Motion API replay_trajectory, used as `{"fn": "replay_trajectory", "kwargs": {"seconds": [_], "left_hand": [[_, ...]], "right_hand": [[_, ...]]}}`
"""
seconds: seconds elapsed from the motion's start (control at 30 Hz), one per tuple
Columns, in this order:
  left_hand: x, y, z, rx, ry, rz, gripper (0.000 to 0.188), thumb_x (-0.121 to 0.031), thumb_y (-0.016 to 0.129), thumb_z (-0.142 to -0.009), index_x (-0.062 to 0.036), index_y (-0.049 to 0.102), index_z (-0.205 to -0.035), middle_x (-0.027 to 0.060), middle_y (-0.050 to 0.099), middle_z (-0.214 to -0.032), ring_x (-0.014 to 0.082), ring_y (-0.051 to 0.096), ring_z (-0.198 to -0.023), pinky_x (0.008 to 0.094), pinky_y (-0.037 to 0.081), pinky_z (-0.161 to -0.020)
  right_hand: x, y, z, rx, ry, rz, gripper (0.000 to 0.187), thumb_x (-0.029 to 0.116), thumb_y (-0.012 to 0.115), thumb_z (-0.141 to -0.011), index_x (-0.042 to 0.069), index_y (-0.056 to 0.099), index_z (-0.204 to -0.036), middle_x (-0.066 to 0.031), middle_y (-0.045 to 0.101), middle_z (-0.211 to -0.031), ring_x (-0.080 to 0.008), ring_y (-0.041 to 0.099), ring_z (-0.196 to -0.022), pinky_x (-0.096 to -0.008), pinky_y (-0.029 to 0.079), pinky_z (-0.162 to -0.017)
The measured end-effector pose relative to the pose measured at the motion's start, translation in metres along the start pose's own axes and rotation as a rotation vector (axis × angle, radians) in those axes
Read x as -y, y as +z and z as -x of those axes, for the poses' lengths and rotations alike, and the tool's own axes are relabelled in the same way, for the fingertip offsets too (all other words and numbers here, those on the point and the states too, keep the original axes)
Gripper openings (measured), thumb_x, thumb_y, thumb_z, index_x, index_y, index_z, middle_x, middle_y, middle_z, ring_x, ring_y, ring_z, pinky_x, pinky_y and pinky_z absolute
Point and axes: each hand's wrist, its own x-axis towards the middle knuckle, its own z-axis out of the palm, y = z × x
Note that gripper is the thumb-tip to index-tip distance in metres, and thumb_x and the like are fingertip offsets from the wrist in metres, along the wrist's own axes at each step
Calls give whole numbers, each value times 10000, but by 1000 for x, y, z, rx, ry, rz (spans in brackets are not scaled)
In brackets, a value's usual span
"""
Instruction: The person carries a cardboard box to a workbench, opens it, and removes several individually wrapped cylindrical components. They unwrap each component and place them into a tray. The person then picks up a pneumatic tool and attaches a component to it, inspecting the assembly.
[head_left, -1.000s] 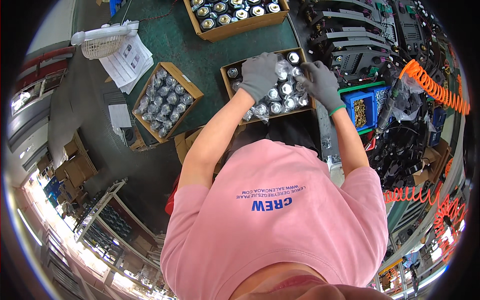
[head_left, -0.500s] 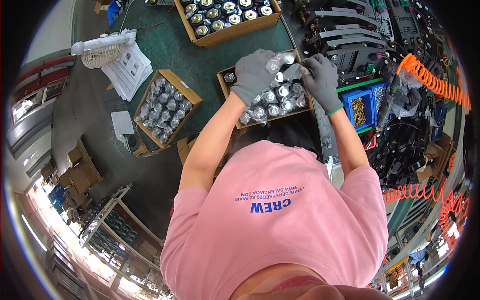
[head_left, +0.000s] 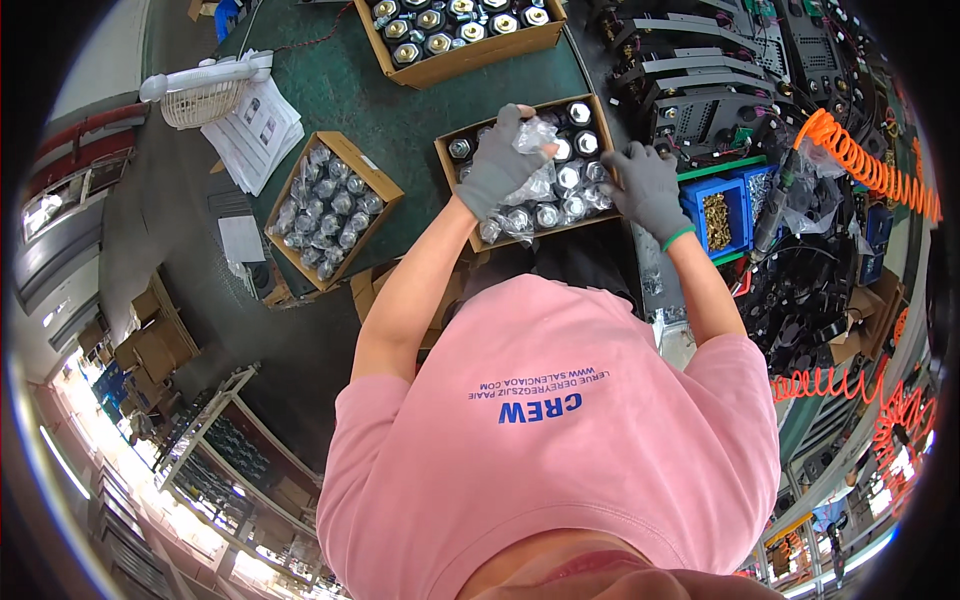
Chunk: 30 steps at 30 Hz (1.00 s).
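An open cardboard box (head_left: 540,238) stands in front of me, packed with metal hex-topped parts (head_left: 567,177). Several in its upper right show bare silver tops, while others along the near side are wrapped in clear plastic. My left hand (head_left: 497,172), in a grey glove, is over the left half of the box and closed on a crumpled clear plastic bag (head_left: 537,136). At the box's right edge is my right hand (head_left: 646,192), also gloved in grey; its fingers are apart and nothing shows in them.
A second box (head_left: 377,172) of plastic-wrapped parts stands to the left, and a third box (head_left: 480,58) of similar parts at the back. Blue bins (head_left: 735,215) of small fasteners, a power screwdriver (head_left: 770,222) and an orange coiled hose (head_left: 870,160) lie right. A white fan (head_left: 205,95) stands far left.
My left hand has drawn the plastic leftward, baring silver tops in the box's upper right. My right hand has come off the plastic and moved slightly nearer me at the box's edge.
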Motion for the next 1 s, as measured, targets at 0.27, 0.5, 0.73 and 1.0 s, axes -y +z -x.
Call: {"fn": "replay_trajectory", "kwargs": {"seconds": [0.27, 0.5, 0.73, 1.0], "left_hand": [[10, 3, 31, 199, 83, 36, 426, -231, 747, -800, -70, 586, -1160, 131, 645, -1132, 307, 619, -1067, 370, 488, -890], [-16, 21, 36, 280, 165, -48, 482, -272, 763, -754, -77, 625, -1173, 125, 619, -1183, 330, 613, -1038, 381, 499, -889], [13, 8, 53, 200, 335, 2, 363, -280, 745, -782, -66, 644, -1059, 136, 624, -1116, 333, 631, -982, 397, 522, -798], [-21, 23, 71, 318, 74, 23, 389, -313, 748, -802, -59, 634, -1073, 160, 633, -1073, 314, 641, -963, 385, 512, -797]], "right_hand": [[0, 7, 7, -219, 51, -197, 135, 238, 657, -801, 131, 682, -879, -54, 581, -902, -256, 574, -920, -447, 389, -813], [19, -26, 8, -15, -18, -557, 308, 318, 697, -794, 88, 678, -999, -82, 602, -927, -304, 584, -900, -426, 423, -776], [0, 17, 25, -107, -77, -79, 261, 340, 699, -801, 106, 678, -913, -79, 580, -879, -267, 579, -868, -422, 388, -794], [25, -7, 21, 11, -120, -646, 188, 286, 653, -830, 130, 712, -917, -62, 580, -883, -250, 583, -876, -422, 382, -802]]}}
